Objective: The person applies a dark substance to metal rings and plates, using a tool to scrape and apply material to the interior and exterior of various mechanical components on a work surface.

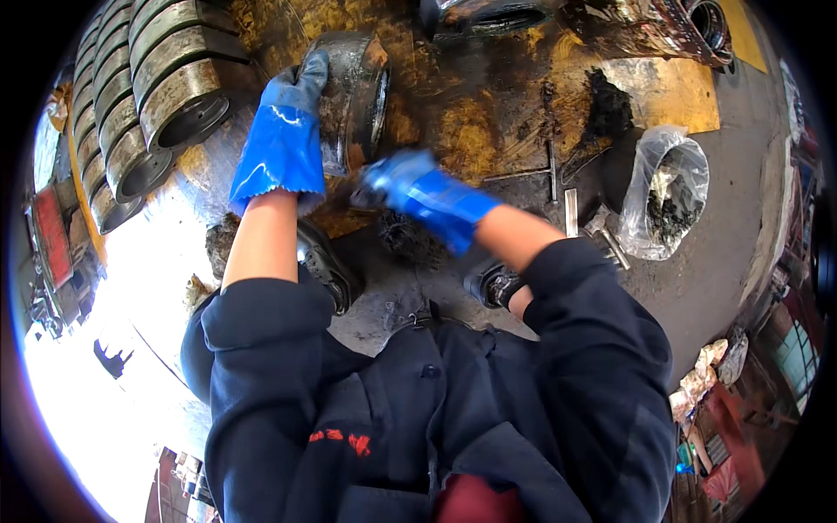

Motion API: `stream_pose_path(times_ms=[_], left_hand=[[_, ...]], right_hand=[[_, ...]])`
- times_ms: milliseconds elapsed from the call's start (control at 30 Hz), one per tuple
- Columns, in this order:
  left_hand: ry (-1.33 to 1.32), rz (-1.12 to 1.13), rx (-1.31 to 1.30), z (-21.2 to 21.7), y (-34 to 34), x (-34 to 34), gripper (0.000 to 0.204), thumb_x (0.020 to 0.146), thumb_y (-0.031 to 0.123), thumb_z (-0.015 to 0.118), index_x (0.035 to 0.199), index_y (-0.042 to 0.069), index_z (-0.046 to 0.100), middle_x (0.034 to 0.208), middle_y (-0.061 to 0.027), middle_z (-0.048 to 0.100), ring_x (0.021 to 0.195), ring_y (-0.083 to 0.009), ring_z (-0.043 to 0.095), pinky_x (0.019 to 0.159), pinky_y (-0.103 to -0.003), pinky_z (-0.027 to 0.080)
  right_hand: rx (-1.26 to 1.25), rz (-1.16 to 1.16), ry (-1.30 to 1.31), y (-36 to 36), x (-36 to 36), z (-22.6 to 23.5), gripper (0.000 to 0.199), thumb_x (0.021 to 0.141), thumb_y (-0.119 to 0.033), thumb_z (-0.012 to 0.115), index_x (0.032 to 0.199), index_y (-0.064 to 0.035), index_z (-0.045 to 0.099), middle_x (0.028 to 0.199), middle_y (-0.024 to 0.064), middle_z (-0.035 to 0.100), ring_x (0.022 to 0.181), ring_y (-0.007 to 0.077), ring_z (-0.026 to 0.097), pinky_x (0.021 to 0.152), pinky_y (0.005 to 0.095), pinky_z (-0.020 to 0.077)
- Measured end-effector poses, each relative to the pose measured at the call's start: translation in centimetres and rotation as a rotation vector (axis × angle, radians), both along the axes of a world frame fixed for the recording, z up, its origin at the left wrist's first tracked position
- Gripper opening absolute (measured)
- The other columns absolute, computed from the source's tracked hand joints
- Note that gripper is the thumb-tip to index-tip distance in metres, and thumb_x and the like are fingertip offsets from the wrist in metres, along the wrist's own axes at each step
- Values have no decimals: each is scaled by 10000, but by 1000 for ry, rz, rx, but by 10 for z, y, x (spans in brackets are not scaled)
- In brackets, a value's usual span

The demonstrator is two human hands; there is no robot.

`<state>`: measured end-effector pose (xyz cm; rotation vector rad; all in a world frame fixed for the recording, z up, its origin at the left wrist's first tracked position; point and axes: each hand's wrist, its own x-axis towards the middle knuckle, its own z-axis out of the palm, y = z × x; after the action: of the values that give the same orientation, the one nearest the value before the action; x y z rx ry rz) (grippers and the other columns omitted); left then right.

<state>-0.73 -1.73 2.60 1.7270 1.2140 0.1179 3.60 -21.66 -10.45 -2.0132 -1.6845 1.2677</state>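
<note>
A greasy metal cylinder [349,96], dark with patches of rust, stands on the stained board in front of me. My left hand [296,87], in a long blue rubber glove, grips its left side, with the thumb toward the top. Below the cylinder's lower right edge is my right hand [397,179], gloved the same way and smeared by motion. Its fingers look closed round something dark at their tips, too blurred to name.
Rows of similar metal cylinders [183,96] lie at the far left. More greasy cylindrical parts [645,35] sit at the back. On the right are a clump of black grease [608,105], a T-shaped metal rod [552,170] and a plastic-lined container [641,196] holding dark waste. My shoes are close below.
</note>
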Motion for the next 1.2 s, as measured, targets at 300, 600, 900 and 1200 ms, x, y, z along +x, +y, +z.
stream_pose_path(times_ms=[300, 600, 900, 1200], left_hand=[[3, 87, -18, 2, -1, 6, 616, 926, 512, 607, 1210, -34, 623, 1096, -176, 684, 998, -262, 626, 905, -359, 458], [-37, 56, -40, 1, -3, 9, 623, 928, 514, 603, 1235, -28, 610, 1141, -170, 676, 1044, -271, 622, 934, -358, 447], [-7, 135, -6, 16, -6, -8, 577, 932, 518, 599, 1175, -3, 638, 971, -121, 688, 874, -214, 614, 806, -365, 486], [-46, 123, 32, -11, 3, 4, 533, 915, 504, 630, 1107, 9, 675, 886, -65, 678, 782, -155, 590, 715, -324, 486]], right_hand=[[566, 225, -424, -27, -48, -50, 374, 927, -187, 469, 1283, -180, 583, 1426, 56, 506, 1263, 301, 501, 885, 487, 502], [13, -338, -877, -134, 168, -60, 381, 825, -59, 574, 1170, -185, 676, 1280, 101, 631, 1136, 322, 622, 925, 416, 539], [688, -622, -418, 14, 48, -38, 299, 848, -145, 587, 1141, -133, 647, 1172, 85, 676, 1033, 293, 661, 804, 380, 560], [463, -450, -777, 21, 154, -89, 418, 1020, -378, 346, 1286, -155, 578, 1421, 136, 496, 1266, 349, 494, 1038, 466, 415]])
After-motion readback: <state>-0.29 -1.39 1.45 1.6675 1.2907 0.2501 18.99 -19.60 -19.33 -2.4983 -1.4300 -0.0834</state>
